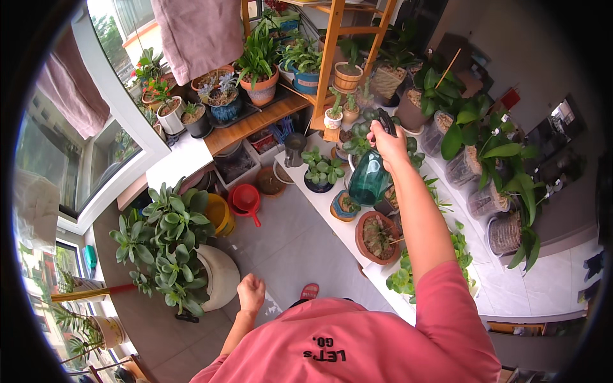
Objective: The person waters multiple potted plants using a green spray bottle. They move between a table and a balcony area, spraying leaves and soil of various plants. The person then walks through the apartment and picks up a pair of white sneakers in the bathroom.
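Note:
My right hand [389, 142] is wrapped round the black spray head of a spray bottle [369, 180] with a clear teal body. The arm reaches forward, holding the bottle tilted over the potted plants on a white bench [332, 220]. Close by are a leafy plant in a dark pot [319, 171], a small blue-and-tan pot [345, 206] and a terracotta pot [378, 237] with a reddish plant. My left hand [251, 293] hangs low by a large white planter [220, 277], its fingers curled in, with nothing visible in them.
A big jade-like plant [172, 242] fills the left side. Near it stand a yellow bucket [220, 216] and a red dipper [244, 201]. Ahead rises a wooden plant stand [329, 64]. Several orchids in clear pots [465, 166] line the right. Cloth [198, 38] hangs above the window shelf.

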The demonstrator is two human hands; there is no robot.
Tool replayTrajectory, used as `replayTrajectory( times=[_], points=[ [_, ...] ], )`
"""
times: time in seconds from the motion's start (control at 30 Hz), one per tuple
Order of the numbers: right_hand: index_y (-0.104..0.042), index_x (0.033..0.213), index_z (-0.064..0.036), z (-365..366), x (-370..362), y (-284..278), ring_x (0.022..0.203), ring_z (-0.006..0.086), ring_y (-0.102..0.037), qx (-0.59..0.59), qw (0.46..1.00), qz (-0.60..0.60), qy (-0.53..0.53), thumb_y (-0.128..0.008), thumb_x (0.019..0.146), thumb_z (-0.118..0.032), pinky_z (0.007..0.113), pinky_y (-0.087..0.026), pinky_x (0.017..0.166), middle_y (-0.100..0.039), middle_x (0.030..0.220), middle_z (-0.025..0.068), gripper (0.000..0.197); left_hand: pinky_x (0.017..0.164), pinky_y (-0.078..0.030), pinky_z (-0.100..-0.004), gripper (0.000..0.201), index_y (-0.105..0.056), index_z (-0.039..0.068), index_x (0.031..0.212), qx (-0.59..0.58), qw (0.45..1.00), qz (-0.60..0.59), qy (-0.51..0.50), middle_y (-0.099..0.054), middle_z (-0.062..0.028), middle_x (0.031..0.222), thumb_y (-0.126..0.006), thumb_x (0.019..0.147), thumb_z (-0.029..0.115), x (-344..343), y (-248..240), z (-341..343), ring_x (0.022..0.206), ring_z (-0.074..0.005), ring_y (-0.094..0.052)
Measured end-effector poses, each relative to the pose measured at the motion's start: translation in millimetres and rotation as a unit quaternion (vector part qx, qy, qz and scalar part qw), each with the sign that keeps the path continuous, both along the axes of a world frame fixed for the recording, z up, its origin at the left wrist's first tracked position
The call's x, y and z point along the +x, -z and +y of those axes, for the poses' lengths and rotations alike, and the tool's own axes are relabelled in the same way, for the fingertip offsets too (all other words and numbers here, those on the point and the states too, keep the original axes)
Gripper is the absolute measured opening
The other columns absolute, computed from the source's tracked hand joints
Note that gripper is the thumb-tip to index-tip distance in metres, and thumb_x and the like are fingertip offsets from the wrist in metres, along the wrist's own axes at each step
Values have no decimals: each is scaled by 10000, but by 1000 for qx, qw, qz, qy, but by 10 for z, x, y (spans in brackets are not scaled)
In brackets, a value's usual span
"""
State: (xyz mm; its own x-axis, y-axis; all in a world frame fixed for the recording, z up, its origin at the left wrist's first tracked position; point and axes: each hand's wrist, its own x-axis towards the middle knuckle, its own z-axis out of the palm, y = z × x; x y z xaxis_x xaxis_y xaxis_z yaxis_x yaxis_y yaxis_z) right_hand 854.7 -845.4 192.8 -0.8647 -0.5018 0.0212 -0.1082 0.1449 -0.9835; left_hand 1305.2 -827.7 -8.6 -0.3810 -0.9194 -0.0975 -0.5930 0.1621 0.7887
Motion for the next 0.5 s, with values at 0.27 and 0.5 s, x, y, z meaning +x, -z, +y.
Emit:
replayTrajectory(
  times=[0.27, 0.5],
  points=[
    [-614, 888, -37, 215, 507, 100, 661, 71, -537, -53, 988, 59, -133, -652, 859, -197, 240, -436, 607, -596, 735, -4, 167, 517, -408, -394, 256, -402, 14, 610, -2, 1000, 7, -22, -456, -154, 567, -626, 723, 63, 17, 13, -3, 509, -300, -460],
    [-602, 942, -34, 417, 1167, 549, 689, 59, -521, -75, 967, 83, -228, -603, 881, -91, 222, -430, 635, -588, 778, -13, 84, 621, -453, -437, 208, -472, 17, 686, -6, 999, -23, 28, -534, -160, 701, -652, 726, 113, -84, -47, -92, 674, -344, -570]
  ],
)
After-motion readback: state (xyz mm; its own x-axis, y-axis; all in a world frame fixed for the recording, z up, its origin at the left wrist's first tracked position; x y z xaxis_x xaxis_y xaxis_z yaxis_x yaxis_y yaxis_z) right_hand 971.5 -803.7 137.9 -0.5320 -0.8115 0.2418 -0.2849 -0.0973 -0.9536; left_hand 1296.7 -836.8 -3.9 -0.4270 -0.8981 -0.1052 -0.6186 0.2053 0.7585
